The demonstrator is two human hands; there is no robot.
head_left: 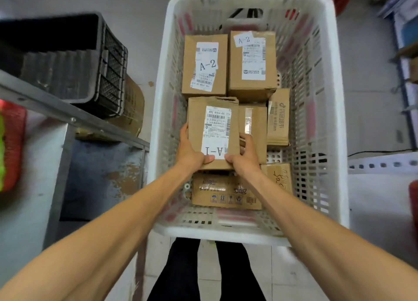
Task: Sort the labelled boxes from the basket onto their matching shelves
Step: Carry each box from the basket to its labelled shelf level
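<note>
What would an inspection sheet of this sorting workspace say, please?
Surface: white basket, perforated walls, above a tiled floor.
Job's things: A-1 box gripped, over other boxes; left A-2 box and right A-2 box lie at the far end.
Clutter: nothing seen.
Hands: left hand and right hand grip the A-1 box's near end, thumbs on top.
Cables: thin dark cable on the floor, right.
Surroundings: black crate and metal shelf frame, left; blue shelving, right.
</note>
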